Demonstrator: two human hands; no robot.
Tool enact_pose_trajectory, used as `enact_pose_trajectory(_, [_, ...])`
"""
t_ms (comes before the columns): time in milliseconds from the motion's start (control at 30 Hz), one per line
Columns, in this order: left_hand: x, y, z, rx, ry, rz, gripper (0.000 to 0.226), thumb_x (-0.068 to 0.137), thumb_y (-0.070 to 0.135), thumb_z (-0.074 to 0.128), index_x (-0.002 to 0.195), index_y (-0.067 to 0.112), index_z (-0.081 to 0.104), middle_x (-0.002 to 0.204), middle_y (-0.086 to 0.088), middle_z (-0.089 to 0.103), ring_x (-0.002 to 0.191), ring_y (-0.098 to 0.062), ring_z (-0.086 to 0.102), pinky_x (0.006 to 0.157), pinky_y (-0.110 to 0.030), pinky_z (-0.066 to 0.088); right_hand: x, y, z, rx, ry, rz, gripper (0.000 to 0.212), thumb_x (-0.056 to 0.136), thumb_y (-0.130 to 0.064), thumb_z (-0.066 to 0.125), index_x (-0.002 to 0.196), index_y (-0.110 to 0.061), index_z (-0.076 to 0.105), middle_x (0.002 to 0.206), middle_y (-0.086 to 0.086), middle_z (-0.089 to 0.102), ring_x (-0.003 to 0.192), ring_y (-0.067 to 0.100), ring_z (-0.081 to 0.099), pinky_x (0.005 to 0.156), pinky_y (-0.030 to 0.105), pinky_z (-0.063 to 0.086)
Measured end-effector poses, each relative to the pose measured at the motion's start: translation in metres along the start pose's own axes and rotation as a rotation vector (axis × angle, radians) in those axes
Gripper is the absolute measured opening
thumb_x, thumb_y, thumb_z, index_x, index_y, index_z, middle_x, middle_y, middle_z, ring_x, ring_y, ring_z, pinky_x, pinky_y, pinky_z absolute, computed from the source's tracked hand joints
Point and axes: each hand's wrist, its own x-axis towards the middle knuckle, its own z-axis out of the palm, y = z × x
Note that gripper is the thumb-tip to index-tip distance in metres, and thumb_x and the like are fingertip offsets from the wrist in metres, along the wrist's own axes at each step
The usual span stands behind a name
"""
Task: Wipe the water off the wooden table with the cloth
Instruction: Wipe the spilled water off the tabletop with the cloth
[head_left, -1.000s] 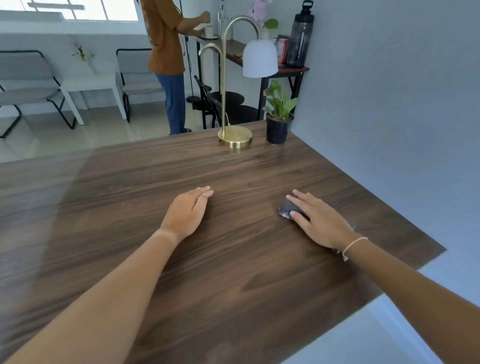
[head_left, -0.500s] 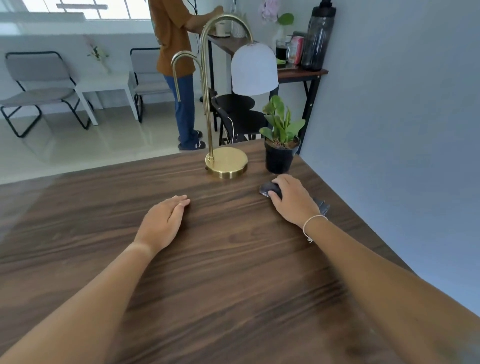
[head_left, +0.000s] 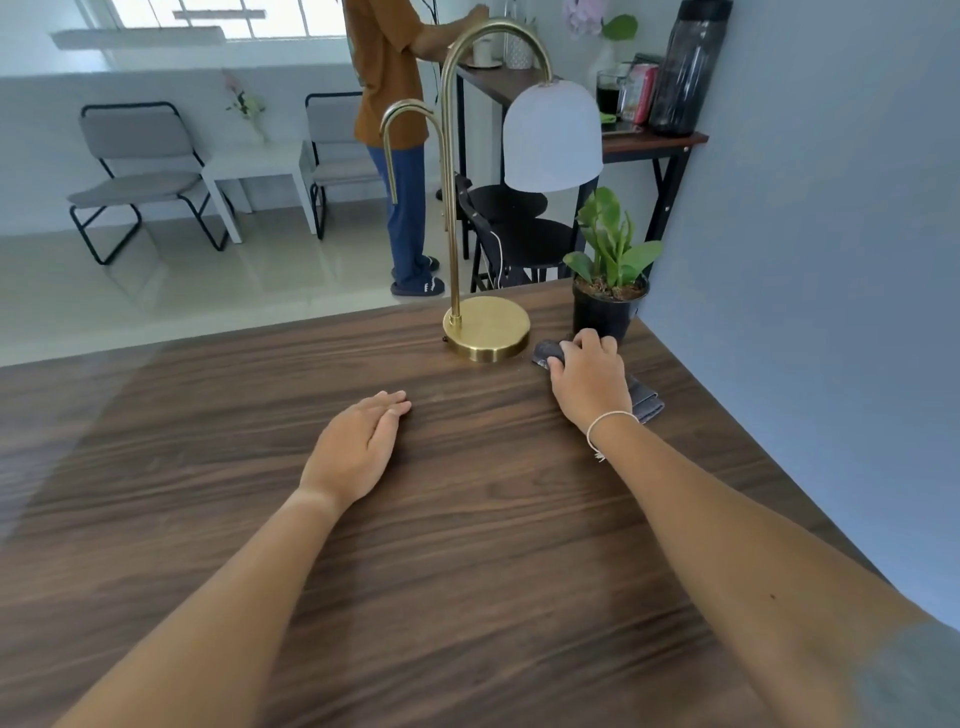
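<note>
The dark wooden table (head_left: 467, 519) fills the lower view. My right hand (head_left: 589, 376) presses down on a dark grey cloth (head_left: 644, 402) at the table's far right, between the lamp base and the plant pot. Only the cloth's two ends show, one past my fingertips and one by my wrist. My left hand (head_left: 358, 447) lies flat, palm down, on the bare wood near the middle, holding nothing. I cannot make out any water on the surface.
A brass lamp (head_left: 485, 327) with a white shade stands just left of the cloth. A black potted plant (head_left: 608, 306) sits right behind my fingers against the blue wall (head_left: 805, 260). Beyond the table a person (head_left: 389, 104) stands at a high side table; chairs lie further left.
My right hand has slid the cloth away from me along the right side, up to the plant pot. The left hand stayed flat on the wood.
</note>
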Motion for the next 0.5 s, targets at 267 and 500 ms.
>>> enact_pose_trajectory(267, [-0.004,-0.002,0.0,0.021,-0.021,0.007,0.052,0.087,0.035,0.026,0.121,0.015,0.06,0.137,0.001,0.053,0.134,-0.011,0.037,0.108,-0.02,0.02,-0.02,-0.008,-0.002,0.077,-0.125,-0.223,0.038,0.093,-0.021,0.044,0.125,-0.004,0.055,0.127,0.012,0.05,0.113,0.032,0.041,0.099,0.042,0.039])
enact_pose_trajectory(500, [-0.022,-0.009,-0.005,0.037,-0.01,0.007,0.054,0.086,0.036,0.024,0.122,0.015,0.059,0.138,0.002,0.051,0.134,-0.01,0.036,0.11,-0.021,0.021,-0.002,-0.012,0.002,0.079,-0.082,-0.062,0.038,0.094,-0.02,0.042,0.124,-0.003,0.056,0.128,0.014,0.048,0.113,0.033,0.04,0.097,0.041,0.038])
